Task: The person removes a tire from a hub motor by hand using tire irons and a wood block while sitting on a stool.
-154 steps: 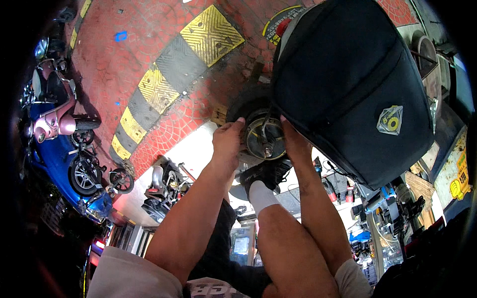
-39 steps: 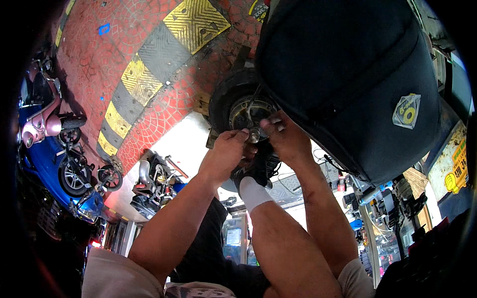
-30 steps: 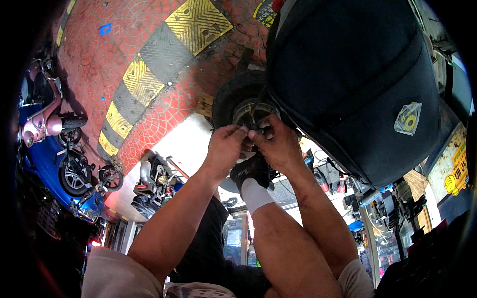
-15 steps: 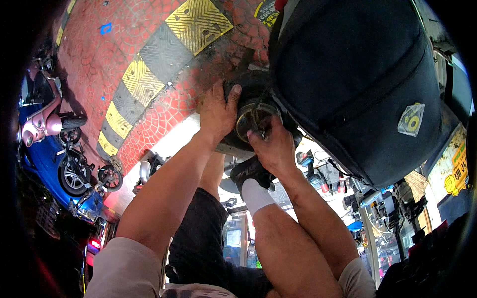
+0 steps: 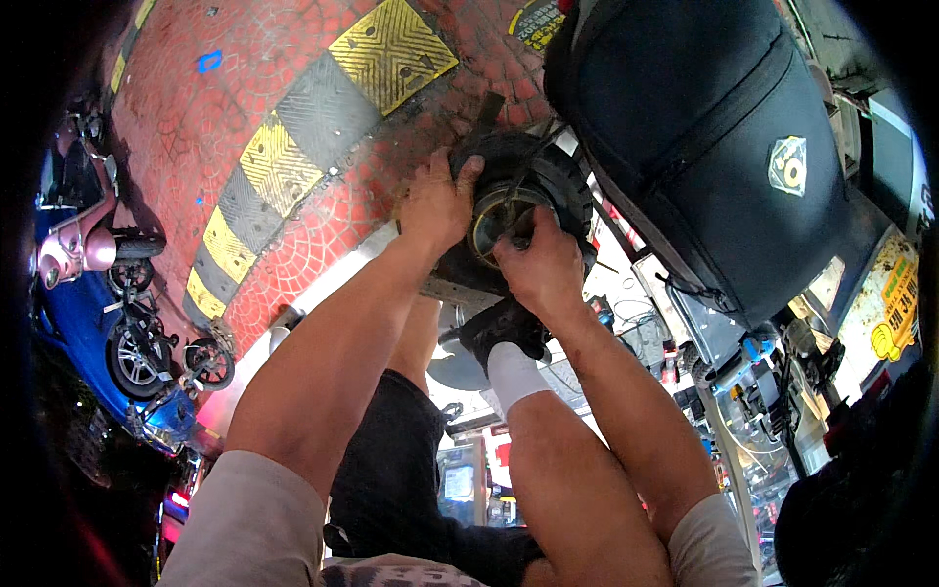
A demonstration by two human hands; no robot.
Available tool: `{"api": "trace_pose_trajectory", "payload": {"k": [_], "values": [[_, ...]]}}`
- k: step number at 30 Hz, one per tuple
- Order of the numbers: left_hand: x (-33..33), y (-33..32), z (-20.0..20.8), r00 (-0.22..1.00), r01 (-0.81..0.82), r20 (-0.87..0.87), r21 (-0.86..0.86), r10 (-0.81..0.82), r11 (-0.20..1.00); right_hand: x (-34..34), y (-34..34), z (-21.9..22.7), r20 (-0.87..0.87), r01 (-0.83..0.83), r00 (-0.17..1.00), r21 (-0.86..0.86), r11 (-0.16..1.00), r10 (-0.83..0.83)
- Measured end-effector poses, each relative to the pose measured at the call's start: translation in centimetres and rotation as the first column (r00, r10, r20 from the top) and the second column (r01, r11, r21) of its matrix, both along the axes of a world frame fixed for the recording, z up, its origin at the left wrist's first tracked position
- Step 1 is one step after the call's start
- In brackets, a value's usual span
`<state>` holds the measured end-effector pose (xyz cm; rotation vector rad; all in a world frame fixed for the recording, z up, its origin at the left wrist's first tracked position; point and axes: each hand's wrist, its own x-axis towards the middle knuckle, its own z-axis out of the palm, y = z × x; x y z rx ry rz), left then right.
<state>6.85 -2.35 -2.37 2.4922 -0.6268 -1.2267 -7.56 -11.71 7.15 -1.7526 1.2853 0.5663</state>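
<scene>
A small black tire (image 5: 575,181) on a metal rim (image 5: 486,227) rests on a grey slab in front of me. My left hand (image 5: 438,203) grips the tire's left side, its thumb over the top. Inside the rim's opening, the curled fingers of my right hand (image 5: 543,262) press together; what they pinch is hidden. A thin dark strip crosses the upper part of the rim and runs down toward those fingers. My foot in a black shoe (image 5: 504,335) stands just below the wheel.
A large dark bag (image 5: 685,127) hangs close on the right of the wheel. Yellow and black speed-bump blocks (image 5: 328,108) cross the red paving (image 5: 264,54). Parked scooters (image 5: 83,245) stand at far left; tools and parts (image 5: 753,352) crowd the lower right.
The bag has shifted right and up in view, baring more of the tire's right side. Both hands keep to the wheel, the right one slightly further right.
</scene>
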Motion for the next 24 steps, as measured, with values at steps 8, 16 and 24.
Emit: {"api": "trace_pose_trajectory", "payload": {"k": [8,16,24], "values": [[0.7,-1.0,2.3,0.993,-0.01,-0.116,0.127,0.025,0.992,0.8,0.1,0.5,-0.087,-0.13,0.989,-0.106,0.986,0.121],[-1.2,1.3,1.1,0.995,-0.096,-0.009,-0.017,0.096,0.995,0.5,0.1,-0.9,-0.109,-0.204,0.975,-0.123,0.971,0.191],[-1.5,1.6,0.0,0.995,-0.079,0.047,-0.101,0.084,0.992,-0.2,0.3,-1.7,-0.066,-0.16,0.986,-0.178,0.971,0.15]]}}
